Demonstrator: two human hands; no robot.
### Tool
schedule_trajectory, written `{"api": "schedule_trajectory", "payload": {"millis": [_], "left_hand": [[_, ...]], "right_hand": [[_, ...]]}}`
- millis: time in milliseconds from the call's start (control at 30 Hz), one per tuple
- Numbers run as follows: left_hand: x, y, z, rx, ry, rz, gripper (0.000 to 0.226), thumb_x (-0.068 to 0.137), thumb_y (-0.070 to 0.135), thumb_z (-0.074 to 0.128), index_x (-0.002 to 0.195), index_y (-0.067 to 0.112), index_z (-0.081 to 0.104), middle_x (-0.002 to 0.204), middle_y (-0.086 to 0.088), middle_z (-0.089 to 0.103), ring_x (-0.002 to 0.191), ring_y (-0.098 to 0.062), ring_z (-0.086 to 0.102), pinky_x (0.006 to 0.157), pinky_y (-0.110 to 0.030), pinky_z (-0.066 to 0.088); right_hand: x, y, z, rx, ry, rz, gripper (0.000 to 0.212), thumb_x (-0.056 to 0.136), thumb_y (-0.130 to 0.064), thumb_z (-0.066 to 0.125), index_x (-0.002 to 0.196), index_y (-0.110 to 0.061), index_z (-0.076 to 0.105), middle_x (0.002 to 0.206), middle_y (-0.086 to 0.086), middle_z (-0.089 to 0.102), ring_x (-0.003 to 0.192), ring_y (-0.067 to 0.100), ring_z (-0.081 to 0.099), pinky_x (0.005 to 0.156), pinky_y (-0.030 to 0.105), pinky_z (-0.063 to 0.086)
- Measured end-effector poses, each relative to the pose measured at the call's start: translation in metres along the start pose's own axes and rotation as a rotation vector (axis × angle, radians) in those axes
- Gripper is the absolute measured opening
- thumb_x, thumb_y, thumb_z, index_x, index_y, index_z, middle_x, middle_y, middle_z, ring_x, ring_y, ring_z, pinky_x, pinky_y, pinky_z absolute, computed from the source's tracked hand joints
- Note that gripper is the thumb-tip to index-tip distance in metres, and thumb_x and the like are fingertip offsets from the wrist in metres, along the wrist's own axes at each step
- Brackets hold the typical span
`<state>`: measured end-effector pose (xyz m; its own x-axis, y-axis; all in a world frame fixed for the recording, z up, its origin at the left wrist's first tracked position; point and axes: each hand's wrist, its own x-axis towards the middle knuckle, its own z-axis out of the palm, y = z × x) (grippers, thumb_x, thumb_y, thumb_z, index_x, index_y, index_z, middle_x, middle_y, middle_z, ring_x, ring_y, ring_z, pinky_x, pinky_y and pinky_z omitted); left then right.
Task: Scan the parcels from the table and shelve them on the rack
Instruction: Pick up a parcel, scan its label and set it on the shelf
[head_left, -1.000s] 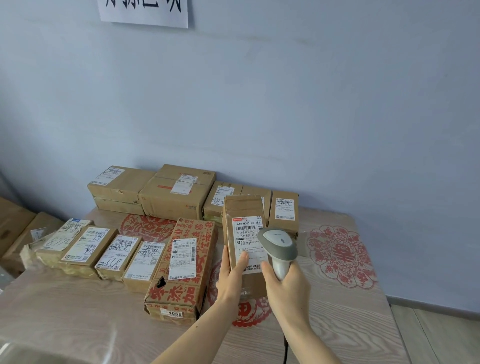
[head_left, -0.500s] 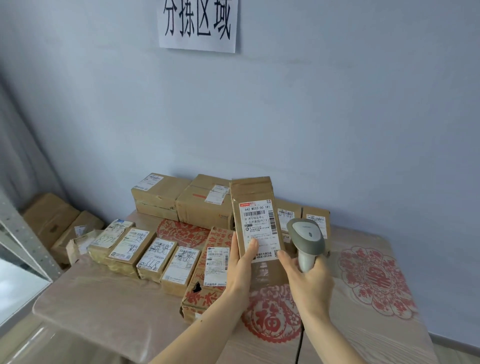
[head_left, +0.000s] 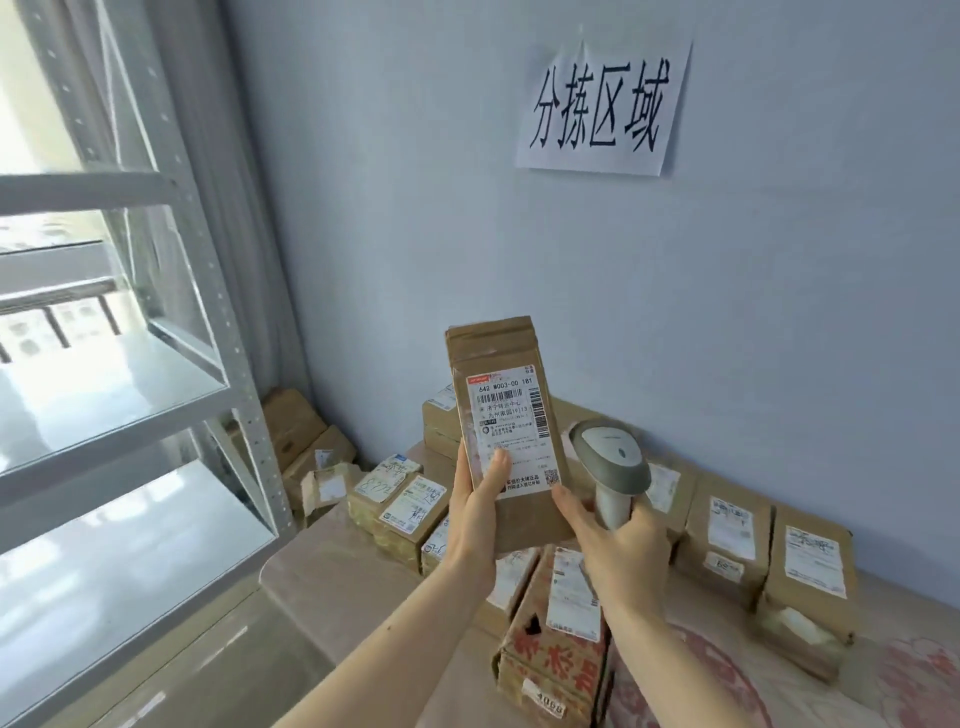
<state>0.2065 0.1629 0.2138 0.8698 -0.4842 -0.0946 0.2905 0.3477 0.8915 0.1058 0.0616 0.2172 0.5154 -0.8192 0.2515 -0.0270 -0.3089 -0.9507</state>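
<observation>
Brown cardboard parcel (head_left: 506, 431): held upright in the air above the worktop (head_left: 332, 587), its printed label facing the camera, in front of the wall.
Long axis: close to vertical, the top leaning slightly left; the taped end is up, the bottom edge sits down in the palm.
Label direction: text reads right way up, barcode rows in the upper half, a small square code at the lower right.
Left hand (head_left: 475, 512): its grip is closed on the parcel's lower left edge, thumb pressed flat across the label, fingers behind and out of sight.
Right hand (head_left: 621, 545): grip wrapped round the handle of the grey scanner (head_left: 613, 462); forefinger stretched out to touch the parcel's lower right corner.
Scanner heading: its head sits just beside the parcel and faces up and away, not at the label.
Risk, misread: if no scan has registered, the parcel could be shelved unlogged.
Risk, thumb: it covers part of the label; sliding higher would mask barcode lines.
Risk, slip: one-sided hold low on a tall parcel; a quick swing toward the rack (head_left: 156, 322) at left could tip it out, onto the other parcels (head_left: 400, 501) below.
Risk, cable: cannot tell where the scanner's lead runs; it may snag boxes.
</observation>
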Motion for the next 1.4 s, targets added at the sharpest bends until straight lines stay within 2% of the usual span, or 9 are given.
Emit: {"api": "schedule_trajectory", "payload": {"millis": [200,400,567,800,900,967,1000,1200,1400], "left_hand": [[-0.006,0.054,-0.048,-0.060,0.155,0.148,0.046,0.092,0.039,0.066,0.135,0.035,0.052,0.119,-0.004,0.073,0.109,-0.029,0.071,0.094,-0.055,0.056],[-0.022,0.096,-0.102,-0.078,0.349,0.236,0.054,0.086,0.044,0.070,0.135,0.032,0.052,0.118,-0.005,0.074,0.109,-0.029,0.071,0.095,-0.054,0.056],[-0.042,0.141,-0.150,-0.065,0.441,0.309,0.047,0.092,0.044,0.065,0.135,0.033,0.051,0.118,-0.006,0.073,0.109,-0.032,0.070,0.095,-0.059,0.055],[-0.070,0.222,-0.225,0.056,0.502,0.355,0.049,0.091,0.048,0.063,0.136,0.034,0.048,0.119,-0.004,0.072,0.100,-0.026,0.071,0.058,-0.030,0.057],[-0.083,0.263,-0.258,0.110,0.481,0.371,0.048,0.094,0.045,0.059,0.138,0.033,0.046,0.120,-0.005,0.071,0.095,-0.022,0.071,0.056,-0.027,0.056],[-0.091,0.291,-0.281,0.147,0.463,0.381,0.044,0.097,0.042,0.056,0.138,0.031,0.046,0.123,-0.007,0.070,0.093,-0.020,0.070,0.055,-0.024,0.055],[-0.095,0.306,-0.292,0.166,0.457,0.385,0.042,0.098,0.041,0.056,0.137,0.031,0.046,0.123,-0.006,0.070,0.092,-0.019,0.070,0.054,-0.025,0.055],[-0.108,0.398,-0.349,0.295,0.496,0.422,0.035,0.098,0.048,0.054,0.131,0.036,0.048,0.111,0.007,0.074,0.094,-0.019,0.071,0.081,-0.048,0.057],[-0.111,0.491,-0.382,0.352,0.566,0.465,0.041,0.098,0.053,0.054,0.135,0.035,0.049,0.119,0.004,0.069,0.107,-0.023,0.067,0.088,-0.062,0.055]], "right_hand": [[0.000,-0.030,0.065,0.105,-0.259,-0.076,0.064,0.060,-0.075,0.077,0.091,-0.019,0.069,0.069,-0.002,0.072,0.065,0.014,0.070,0.061,0.034,0.057],[-0.020,-0.067,0.130,0.245,-0.467,-0.119,0.050,0.065,-0.050,0.084,0.102,-0.019,0.070,0.084,-0.009,0.077,0.079,0.008,0.073,0.076,0.045,0.060],[-0.049,-0.097,0.189,0.315,-0.570,-0.123,0.057,0.061,-0.070,0.080,0.099,-0.028,0.071,0.081,-0.009,0.076,0.074,0.016,0.073,0.069,0.048,0.062],[-0.096,-0.154,0.278,0.365,-0.607,-0.111,0.029,0.069,-0.049,0.085,0.085,-0.044,0.062,0.082,-0.017,0.072,0.083,0.014,0.072,0.079,0.050,0.060],[-0.120,-0.189,0.312,0.397,-0.605,-0.129,0.025,0.074,-0.044,0.084,0.081,-0.039,0.060,0.075,-0.013,0.070,0.071,0.009,0.070,0.071,0.040,0.061],[-0.134,-0.216,0.334,0.426,-0.617,-0.135,0.025,0.077,-0.040,0.083,0.080,-0.034,0.058,0.073,-0.011,0.068,0.058,0.001,0.066,0.054,0.021,0.057],[-0.140,-0.230,0.345,0.447,-0.628,-0.136,0.025,0.078,-0.039,0.083,0.081,-0.033,0.059,0.074,-0.010,0.069,0.056,-0.001,0.065,0.051,0.017,0.055],[-0.165,-0.316,0.413,0.509,-0.634,-0.138,0.041,0.071,-0.054,0.084,0.089,-0.021,0.067,0.075,-0.003,0.073,0.067,0.019,0.070,0.066,0.047,0.062],[-0.167,-0.403,0.472,0.534,-0.688,-0.239,0.051,0.069,-0.061,0.080,0.092,-0.017,0.067,0.079,0.004,0.073,0.066,0.017,0.070,0.062,0.042,0.062]]}}
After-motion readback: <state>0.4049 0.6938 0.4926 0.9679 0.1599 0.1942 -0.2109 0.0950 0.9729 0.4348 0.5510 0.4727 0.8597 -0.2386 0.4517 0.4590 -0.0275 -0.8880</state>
